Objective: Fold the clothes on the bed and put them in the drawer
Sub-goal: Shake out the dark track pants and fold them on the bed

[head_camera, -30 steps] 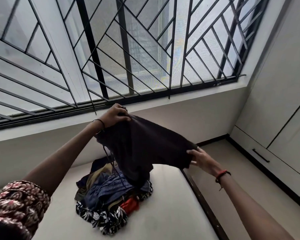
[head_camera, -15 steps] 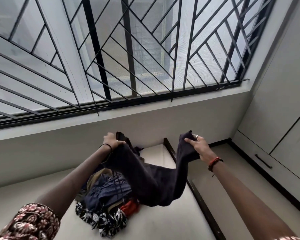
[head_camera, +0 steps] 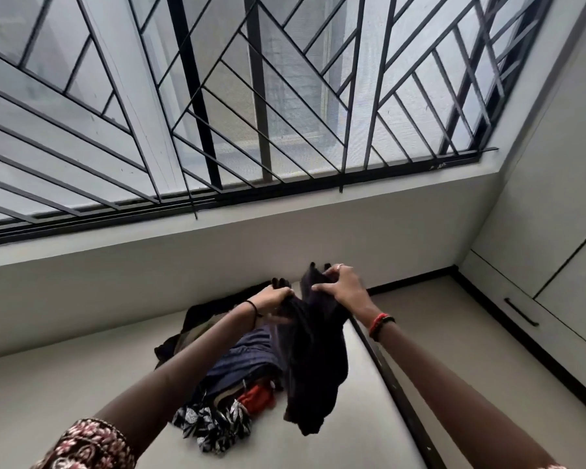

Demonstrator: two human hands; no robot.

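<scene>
I am holding a dark garment (head_camera: 313, 367) up in the air above the bed (head_camera: 65, 384) with my 2 hands close together. My left hand (head_camera: 273, 299) is gripping 1 bunched edge of it, fingers curled down over the cloth. My right hand (head_camera: 340, 291) is clutching another bunched part just beside it, fingers curled round the fabric. Only a fold of cloth is lying between the 2 hands. The rest of the garment is hanging limp from my grip, its lower end dangling over the mattress and hiding part of the pile of clothes (head_camera: 227, 377). I cannot tell whether it is touching the pile.

The pile is lying unfolded on the bed near the wall, showing blue striped cloth, a red piece, a black-and-white floral print at the near edge and something dark at the far side.

A thin black band (head_camera: 254, 308) is sitting on my left wrist and a red and black bracelet (head_camera: 378, 324) on my right. A ring (head_camera: 340, 265) is showing on a right finger. A floral sleeve (head_camera: 88, 445) is covering my upper left arm.

To my right, past the dark bed frame (head_camera: 386, 374), the drawer (head_camera: 555, 336) is sitting closed at the foot of the cupboard, with 1 black handle (head_camera: 521, 312). A barred window (head_camera: 285, 113) is filling the wall ahead.
</scene>
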